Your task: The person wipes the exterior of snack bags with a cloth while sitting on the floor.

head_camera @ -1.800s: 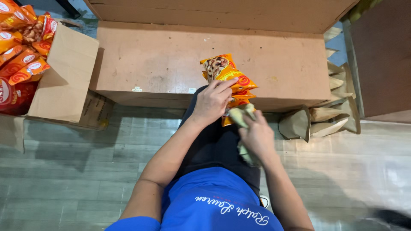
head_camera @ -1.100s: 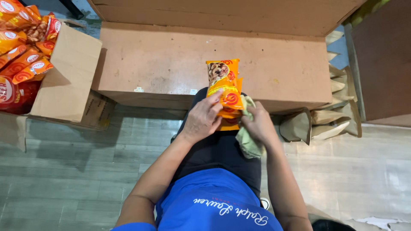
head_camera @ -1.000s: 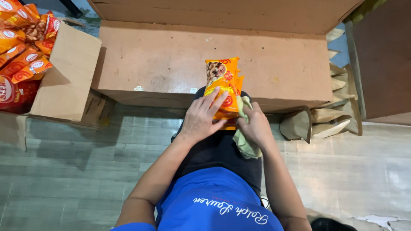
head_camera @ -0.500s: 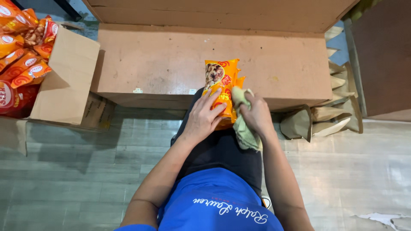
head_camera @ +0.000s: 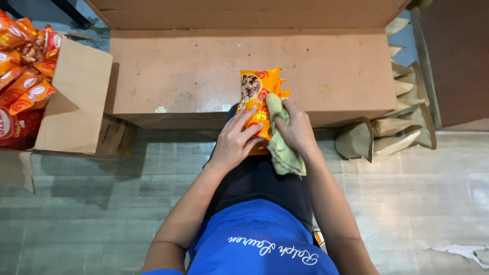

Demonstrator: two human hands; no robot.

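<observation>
My left hand [head_camera: 235, 138] holds an orange snack packet [head_camera: 255, 93] from below, over my lap and the near edge of a low brown bench [head_camera: 178, 71]. The packet stands upright with a picture of nuts on its front. A pale green cloth [head_camera: 281, 144] is gripped in my right hand [head_camera: 296, 128] and pressed against the packet's right side, its loose end hanging down over my dark trousers.
An open cardboard box [head_camera: 71, 102] full of more orange and red snack packets [head_camera: 23, 76] stands at the left on the tiled floor. Folded cardboard pieces [head_camera: 392, 127] lean at the right beside a dark brown panel [head_camera: 458, 61].
The packet has been turned upright and raised slightly over the bench edge. My right hand with the cloth has moved up onto the packet's right side.
</observation>
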